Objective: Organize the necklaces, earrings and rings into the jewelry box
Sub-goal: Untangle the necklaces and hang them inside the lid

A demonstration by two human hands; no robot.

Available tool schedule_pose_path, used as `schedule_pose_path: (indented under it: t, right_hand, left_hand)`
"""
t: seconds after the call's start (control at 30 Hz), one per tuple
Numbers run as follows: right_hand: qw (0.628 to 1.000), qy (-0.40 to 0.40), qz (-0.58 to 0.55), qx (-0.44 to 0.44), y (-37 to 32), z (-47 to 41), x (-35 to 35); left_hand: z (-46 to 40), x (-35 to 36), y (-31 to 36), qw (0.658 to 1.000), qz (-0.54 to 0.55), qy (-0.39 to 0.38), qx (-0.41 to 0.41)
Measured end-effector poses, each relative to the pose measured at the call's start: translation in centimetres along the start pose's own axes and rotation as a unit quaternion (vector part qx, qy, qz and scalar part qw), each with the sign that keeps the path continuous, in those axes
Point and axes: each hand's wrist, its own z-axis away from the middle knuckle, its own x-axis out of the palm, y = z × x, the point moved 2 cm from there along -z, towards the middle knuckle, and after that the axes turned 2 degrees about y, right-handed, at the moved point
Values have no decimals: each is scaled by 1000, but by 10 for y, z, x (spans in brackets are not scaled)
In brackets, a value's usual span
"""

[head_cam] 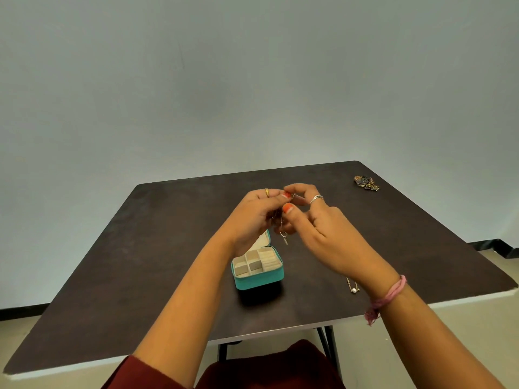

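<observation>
Both hands, L hand [254,217] & R hand [314,220], pinch thin necklace [283,234] above open jewelry box [257,269] on bench [140,248]; risk: chain tangles/slips w/ loose pinch.

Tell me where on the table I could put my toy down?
The table is bare all along its left side, left of the teal jewelry box. The front edge below the box is bare too. The right side is busier: a pearl necklace lies near the right wrist, and a jewelry pile sits at the far right corner.
</observation>
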Motion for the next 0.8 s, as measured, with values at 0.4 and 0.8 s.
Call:
schedule_pose_path:
  t: [0.4, 0.8]
  right_hand:
    - [996, 17, -30, -87, -7, 25, 20]
    - [962, 71, -264, -14, 5, -20, -15]
  left_hand:
    - [-12, -8, 2, 905, 414, 84, 46]
    - [1, -6, 18, 979, 185, -3, 83]
